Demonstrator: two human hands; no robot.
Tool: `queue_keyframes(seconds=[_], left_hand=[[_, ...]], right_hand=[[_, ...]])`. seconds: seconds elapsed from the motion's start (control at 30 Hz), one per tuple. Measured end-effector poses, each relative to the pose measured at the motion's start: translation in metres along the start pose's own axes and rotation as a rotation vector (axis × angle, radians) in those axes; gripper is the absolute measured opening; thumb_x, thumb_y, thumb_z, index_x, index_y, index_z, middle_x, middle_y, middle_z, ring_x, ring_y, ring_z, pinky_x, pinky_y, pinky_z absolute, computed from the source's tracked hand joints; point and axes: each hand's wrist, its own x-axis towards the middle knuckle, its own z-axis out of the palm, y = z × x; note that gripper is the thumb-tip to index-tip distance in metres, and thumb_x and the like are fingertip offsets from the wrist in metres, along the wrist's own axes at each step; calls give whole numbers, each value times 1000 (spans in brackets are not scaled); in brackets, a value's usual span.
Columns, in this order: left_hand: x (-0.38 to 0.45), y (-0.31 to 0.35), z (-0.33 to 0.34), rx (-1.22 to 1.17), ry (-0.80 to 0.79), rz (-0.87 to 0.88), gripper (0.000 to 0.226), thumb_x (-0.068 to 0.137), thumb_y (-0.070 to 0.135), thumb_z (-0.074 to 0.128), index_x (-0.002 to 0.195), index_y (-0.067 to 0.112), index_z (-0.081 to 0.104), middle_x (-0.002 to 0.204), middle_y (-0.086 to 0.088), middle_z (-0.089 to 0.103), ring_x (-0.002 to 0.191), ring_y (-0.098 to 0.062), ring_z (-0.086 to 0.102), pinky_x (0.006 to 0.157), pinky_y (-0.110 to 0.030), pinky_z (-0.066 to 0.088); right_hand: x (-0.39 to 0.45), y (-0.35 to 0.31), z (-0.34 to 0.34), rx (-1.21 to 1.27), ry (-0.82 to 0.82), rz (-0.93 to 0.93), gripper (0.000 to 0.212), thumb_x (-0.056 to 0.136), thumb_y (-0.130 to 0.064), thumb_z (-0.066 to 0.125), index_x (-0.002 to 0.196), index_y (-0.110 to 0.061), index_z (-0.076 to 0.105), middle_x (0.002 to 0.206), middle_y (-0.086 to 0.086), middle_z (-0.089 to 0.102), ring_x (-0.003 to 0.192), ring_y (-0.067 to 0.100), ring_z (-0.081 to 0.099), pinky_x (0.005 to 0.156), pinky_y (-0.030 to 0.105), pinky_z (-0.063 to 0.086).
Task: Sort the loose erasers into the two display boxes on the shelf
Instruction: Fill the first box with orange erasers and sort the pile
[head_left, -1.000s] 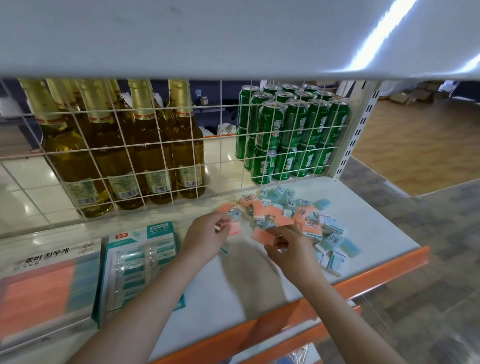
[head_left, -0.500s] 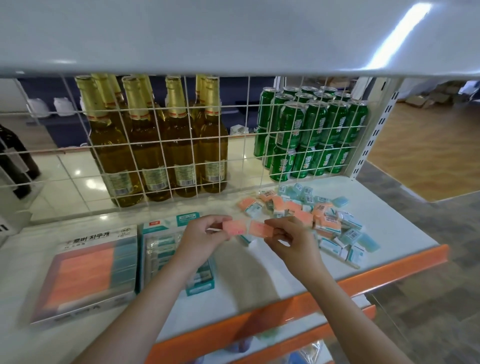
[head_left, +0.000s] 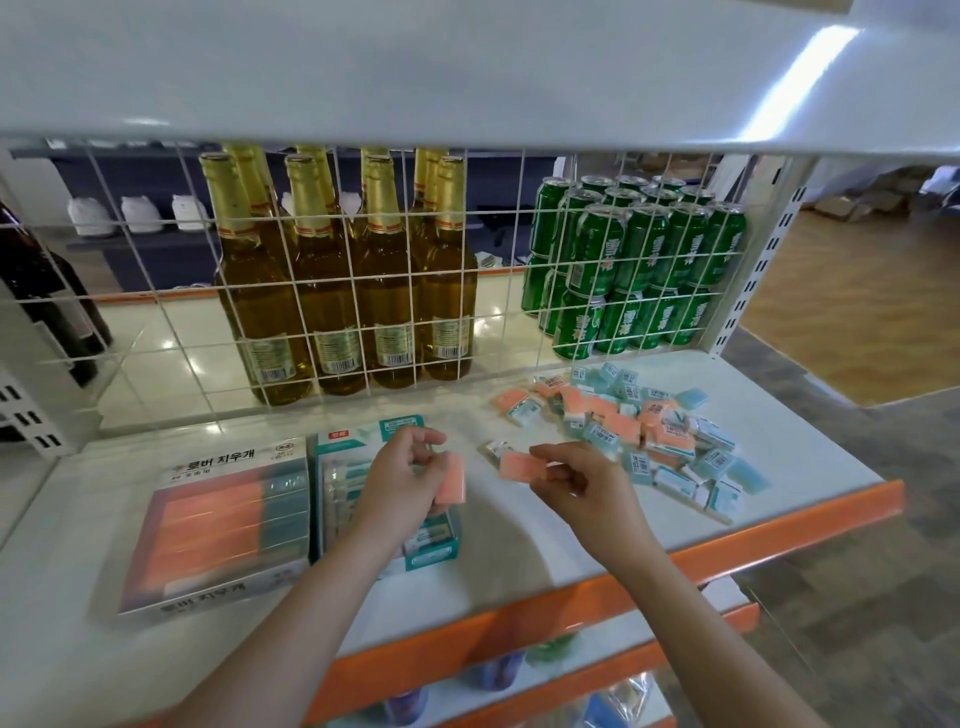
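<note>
1. The pink-filled display box (head_left: 218, 525) at near left looks nearly full; a carelessly dropped eraser could ride up on the row.
2. The left hand (head_left: 400, 483) pinches a pink eraser (head_left: 451, 479) over the teal display box (head_left: 395, 519); released here, it lands missorted.
3. The right hand (head_left: 582, 486) pinches another pink eraser (head_left: 522, 464); a loose pinch could drop it.
4. The loose pile (head_left: 649, 431) at far right sits near the shelf edge (head_left: 779, 525); a sweep could spill it.

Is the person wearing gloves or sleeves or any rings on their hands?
No. The left hand and right hand are both bare, with no gloves. No rings, watch or bracelet show. Both forearms are uncovered too, with no sleeves in view.
</note>
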Motion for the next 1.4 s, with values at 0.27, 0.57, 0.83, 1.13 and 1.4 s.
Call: queue_keyframes(seconds=[0.27,0.57,0.83,1.13,1.4], left_hand=[[-3,0,-4,31,-111,-83,23,92,7,52,110,19,47,108,-2,52,76,-16,63,52,-17,53],[-3,-2,-11,131,-198,-9,34,83,3,64,105,27,56,108,7,58,101,-12,56,88,-31,51],[-3,-5,-18,52,-150,41,27,85,6,62,94,31,61,98,11,61,93,-6,58,80,-24,51],[-8,-11,-25,-71,-87,16,25,83,6,64,95,28,62,99,4,67,93,-10,61,78,-22,52],[-12,-12,-43,-46,-35,7,26,83,4,64,91,29,63,97,5,67,93,-10,62,72,-23,52]], right_hand=[[-3,-6,8,8,-40,-13,35,80,5,63,98,-24,61,94,-7,56,72,-6,55,71,6,43],[3,-7,11,-7,-39,-1,35,81,4,64,98,-26,61,95,-5,56,72,2,55,72,7,44],[7,-12,15,35,-63,-4,33,80,7,63,103,-17,64,93,-7,56,69,-8,55,70,8,45],[6,-18,22,58,-53,-33,34,80,7,63,101,-20,63,92,-9,56,72,-11,56,68,5,42],[8,-23,37,52,-80,-30,31,80,3,65,97,-23,62,89,-9,56,71,-9,55,67,5,42]])
